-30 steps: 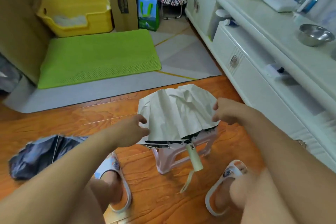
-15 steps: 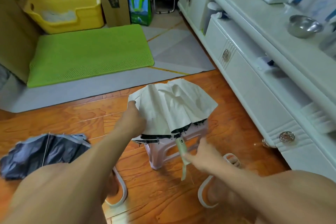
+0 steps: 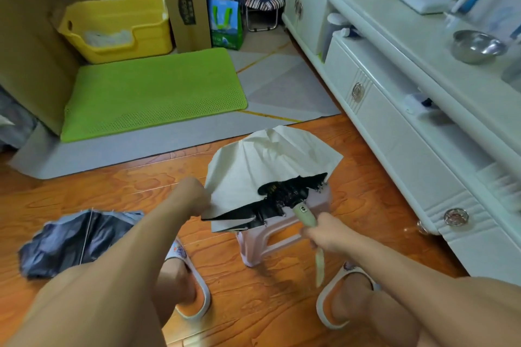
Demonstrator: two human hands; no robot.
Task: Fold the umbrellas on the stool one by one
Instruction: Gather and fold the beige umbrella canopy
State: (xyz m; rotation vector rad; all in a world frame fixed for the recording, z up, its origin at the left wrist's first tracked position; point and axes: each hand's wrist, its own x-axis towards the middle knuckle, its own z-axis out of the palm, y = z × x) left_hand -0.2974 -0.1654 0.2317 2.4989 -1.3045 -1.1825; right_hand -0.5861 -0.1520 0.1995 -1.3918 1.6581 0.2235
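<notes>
Yellow plastic bin (image 3: 118, 28) at the back wall holds something pale, too blurred to name. A steel bowl (image 3: 476, 46) sits on the white cabinet (image 3: 394, 132). On the pink stool (image 3: 270, 245) lies a half-collapsed cream umbrella (image 3: 262, 166), black underneath. The left hand (image 3: 191, 194) pinches its canopy edge; the right hand (image 3: 324, 231) wraps around its handle (image 3: 304, 215). A dark umbrella (image 3: 76, 236) lies on the wooden floor beside the left foot.
</notes>
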